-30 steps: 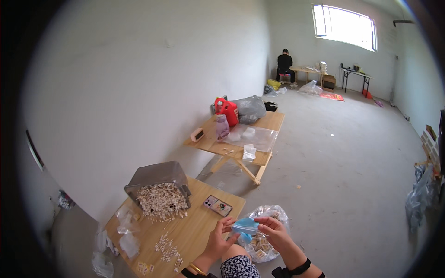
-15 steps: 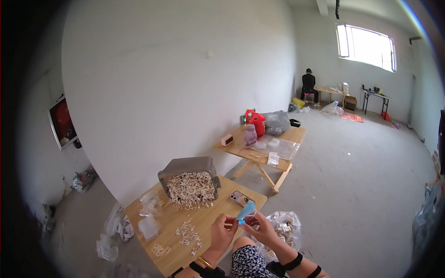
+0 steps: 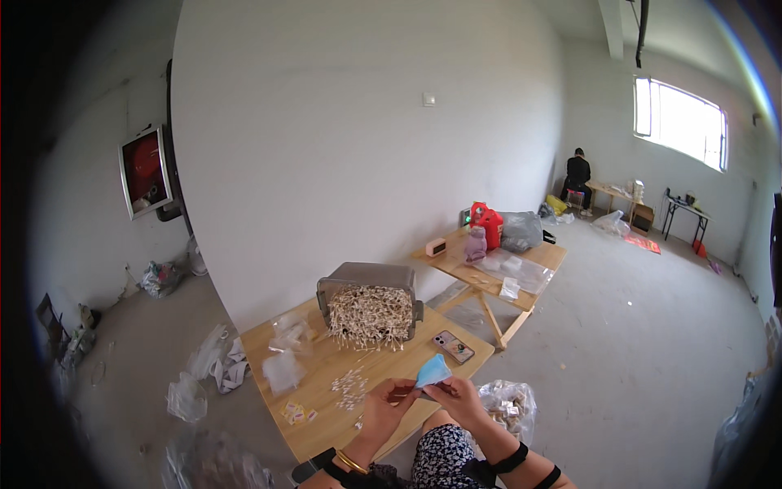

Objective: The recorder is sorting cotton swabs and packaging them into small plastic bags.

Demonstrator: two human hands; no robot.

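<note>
In front of my lap, over the table's near edge, a light blue face mask (image 3: 432, 371) is pinched at its lower edge between both hands. My left hand (image 3: 389, 403) grips its left side with thumb and fingers. From the right, my right hand (image 3: 459, 400) holds the other side, fingers closed. Beyond them on the wooden table (image 3: 326, 436), a phone (image 3: 454, 346) lies face down. A grey translucent bin (image 3: 375, 275) rests on its side with cotton swabs (image 3: 371, 314) heaped at its mouth. Loose swabs (image 3: 349, 387) are scattered left of my left hand.
Clear plastic bags (image 3: 283, 372) and small yellow-white labels (image 3: 299, 412) lie at the table's left. A filled clear bag (image 3: 517, 399) stands on the floor to my right. Behind is a second table (image 3: 440, 259) with a red jug (image 3: 489, 224). A person (image 3: 577, 169) sits far off.
My view has turned, so the room appears shifted right and lower. The mask now shows a broader blue face between my hands, and its white loop no longer shows.
</note>
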